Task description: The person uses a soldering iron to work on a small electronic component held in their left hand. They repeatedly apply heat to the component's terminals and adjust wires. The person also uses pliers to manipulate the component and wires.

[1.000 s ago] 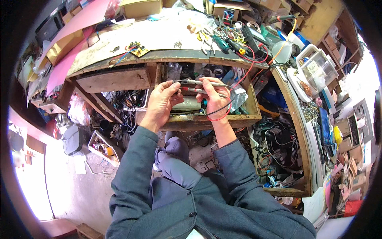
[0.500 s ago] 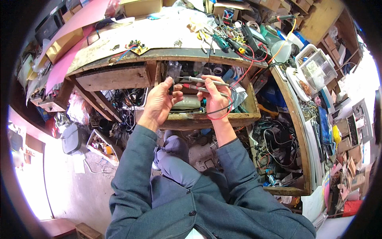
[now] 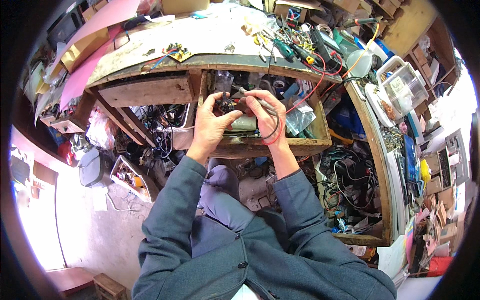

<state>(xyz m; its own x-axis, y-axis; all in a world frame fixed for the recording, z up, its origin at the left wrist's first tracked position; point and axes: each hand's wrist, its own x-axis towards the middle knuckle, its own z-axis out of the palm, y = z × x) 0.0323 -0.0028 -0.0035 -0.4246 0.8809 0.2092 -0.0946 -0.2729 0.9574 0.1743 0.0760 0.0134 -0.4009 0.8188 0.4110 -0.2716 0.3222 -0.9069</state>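
My left hand (image 3: 209,126) pinches a small dark electronic part (image 3: 227,105) with a brassy spot, over the open wooden drawer (image 3: 280,149). Close beside it, my right hand (image 3: 266,112) grips a pair of test probes (image 3: 267,105), one greyish and one red, pointing toward the part. Fingers cover most of the red probe, and I cannot tell whether the tips touch the part. A red test lead (image 3: 315,95) loops from the right hand up to the bench. Beneath the hands, the drawer holds clear plastic bags (image 3: 298,119) and assorted parts.
On the workbench (image 3: 135,55) lie a small wired circuit board (image 3: 176,52), a green-handled screwdriver (image 3: 285,50) and tangled wires. Clear plastic containers (image 3: 400,87) stand at right. Below them, an open compartment holds cables (image 3: 345,175). A box of odds and ends (image 3: 132,179) sits on the floor.
The right hand has brought the probes in toward the left hand, so the two hands are closer together. The left hand has turned, showing the small part more plainly.
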